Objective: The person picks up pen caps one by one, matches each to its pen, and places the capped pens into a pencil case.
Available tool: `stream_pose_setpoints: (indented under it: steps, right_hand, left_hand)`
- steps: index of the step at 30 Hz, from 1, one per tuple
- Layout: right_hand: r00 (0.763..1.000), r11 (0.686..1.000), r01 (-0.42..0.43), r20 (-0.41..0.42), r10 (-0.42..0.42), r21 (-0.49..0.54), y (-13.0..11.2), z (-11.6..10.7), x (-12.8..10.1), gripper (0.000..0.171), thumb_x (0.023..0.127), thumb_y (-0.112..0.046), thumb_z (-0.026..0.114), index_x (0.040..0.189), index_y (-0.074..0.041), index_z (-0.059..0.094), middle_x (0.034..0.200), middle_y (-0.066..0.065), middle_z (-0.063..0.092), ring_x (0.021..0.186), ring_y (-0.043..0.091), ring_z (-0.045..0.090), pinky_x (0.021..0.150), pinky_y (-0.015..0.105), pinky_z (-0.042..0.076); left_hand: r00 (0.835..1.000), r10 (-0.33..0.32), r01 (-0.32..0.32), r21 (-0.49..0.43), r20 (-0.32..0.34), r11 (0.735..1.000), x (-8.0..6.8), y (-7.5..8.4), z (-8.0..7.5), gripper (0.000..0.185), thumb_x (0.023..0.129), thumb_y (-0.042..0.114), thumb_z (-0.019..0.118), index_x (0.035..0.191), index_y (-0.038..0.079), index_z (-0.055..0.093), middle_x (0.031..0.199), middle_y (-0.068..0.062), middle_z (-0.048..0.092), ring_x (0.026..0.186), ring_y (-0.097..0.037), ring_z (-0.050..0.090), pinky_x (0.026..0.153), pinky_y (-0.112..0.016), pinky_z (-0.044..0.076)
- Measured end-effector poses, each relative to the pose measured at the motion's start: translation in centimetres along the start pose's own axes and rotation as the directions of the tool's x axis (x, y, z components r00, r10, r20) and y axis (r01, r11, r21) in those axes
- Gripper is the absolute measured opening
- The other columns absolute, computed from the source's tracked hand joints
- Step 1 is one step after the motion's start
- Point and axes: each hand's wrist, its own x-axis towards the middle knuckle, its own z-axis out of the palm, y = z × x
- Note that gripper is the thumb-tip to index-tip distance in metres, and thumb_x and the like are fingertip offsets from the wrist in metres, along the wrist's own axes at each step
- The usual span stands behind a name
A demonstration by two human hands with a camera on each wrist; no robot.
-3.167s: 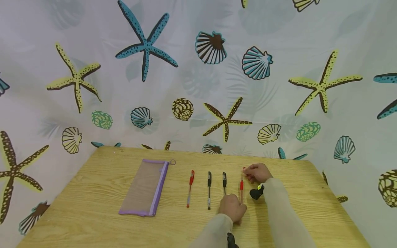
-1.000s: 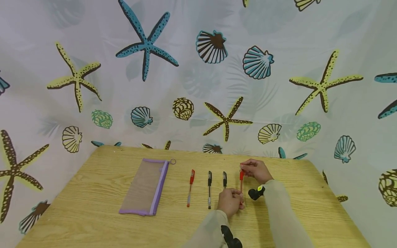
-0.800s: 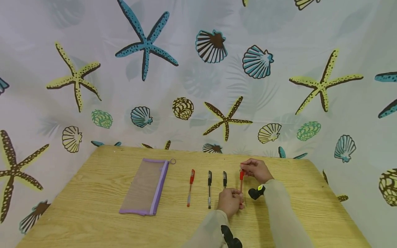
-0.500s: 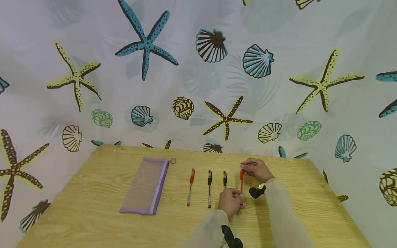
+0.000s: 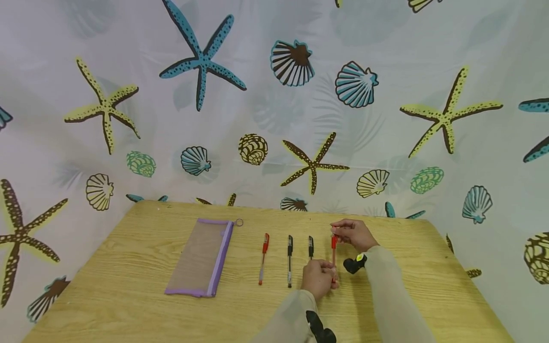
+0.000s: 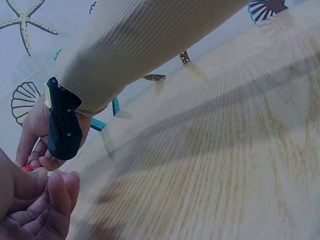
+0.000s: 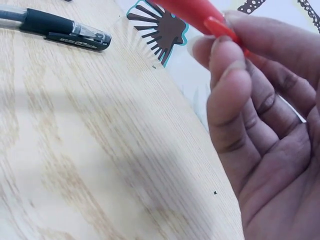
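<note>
A red pen (image 5: pixel 334 255) is held between both hands over the table's right half, running lengthwise away from me. My left hand (image 5: pixel 316 280) pinches its lower end with thumb and fingers. At the far end, my right hand (image 5: pixel 355 235) pinches the red cap (image 7: pixel 192 14) by its tip, near the clip. The cap sits on the pen. In the left wrist view, my left hand (image 6: pixel 42 207) is close up and only a bit of red shows beyond it. Just left lies a black pen (image 5: pixel 310 245), its lower part hidden by the left hand.
Another black pen (image 5: pixel 289 262) and a red pen (image 5: pixel 263 259) lie further left in a row, caps pointing away. A mesh zip pouch (image 5: pixel 199 259) with purple edging and a ring lies left of them. A curtain with starfish and shells hangs behind the wooden table (image 5: pixel 128 267).
Earlier, the right hand held the cap apart from the pen's exposed tip; the cap is now on the pen. The left hand has shifted slightly. Over the last second almost nothing moved.
</note>
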Motion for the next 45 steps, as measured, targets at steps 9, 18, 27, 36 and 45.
stream_pose_setpoints:
  steps: [9,18,27,36,45]
  right_hand:
    - [1.0,1.0,0.015,-0.009,-0.015,0.022,0.6,0.2,0.4,0.044,0.091,-0.014,0.067,0.121,0.016,0.056,0.093,0.017,0.07,0.066,0.012,0.063,0.065,0.029,0.055]
    - [1.0,0.999,0.019,-0.012,-0.019,0.026,0.2,0.1,0.4,0.04,0.091,-0.012,0.067,0.119,0.015,0.058,0.09,0.013,0.069,0.067,0.013,0.063,0.066,0.03,0.055]
    - [1.0,0.998,-0.006,-0.028,0.008,0.057,0.8,0.3,0.4,0.038,0.092,-0.011,0.065,0.118,0.016,0.058,0.087,0.009,0.07,0.064,0.011,0.062,0.063,0.027,0.054]
    - [0.999,0.999,0.042,-0.021,-0.041,0.018,0.7,0.4,0.1,0.032,0.094,-0.011,0.063,0.115,0.013,0.061,0.086,0.006,0.07,0.066,0.01,0.062,0.063,0.027,0.054]
    - [0.999,0.998,0.037,-0.021,-0.036,0.043,-1.2,1.0,-1.3,0.015,0.094,-0.003,0.059,0.106,0.002,0.068,0.085,0.007,0.069,0.067,0.012,0.062,0.065,0.029,0.055]
  left_hand:
    - [0.999,0.031,-0.032,-0.015,-0.024,0.999,0.0,-0.2,0.0,0.012,0.09,-0.006,0.059,0.097,-0.006,0.068,0.075,-0.007,0.064,0.061,-0.014,0.064,0.055,-0.028,0.055]
    - [0.998,0.044,-0.044,-0.017,-0.033,0.999,0.2,-0.2,-0.2,0.015,0.088,-0.012,0.057,0.097,-0.007,0.068,0.075,-0.006,0.063,0.064,-0.018,0.064,0.055,-0.03,0.055]
    - [0.994,0.064,-0.067,-0.031,-0.083,0.997,-0.2,0.0,0.2,0.012,0.087,-0.01,0.06,0.094,-0.009,0.07,0.071,-0.009,0.066,0.057,-0.018,0.065,0.052,-0.03,0.054]
    - [0.992,0.103,-0.102,0.017,-0.066,0.995,-0.2,0.0,0.2,0.015,0.088,-0.004,0.063,0.1,-0.008,0.072,0.069,-0.008,0.067,0.057,-0.021,0.067,0.051,-0.028,0.052]
    - [0.996,0.069,-0.07,-0.013,-0.063,0.997,-0.1,-0.1,0.0,0.016,0.088,-0.006,0.063,0.101,-0.009,0.071,0.074,-0.008,0.067,0.059,-0.021,0.068,0.054,-0.03,0.055]
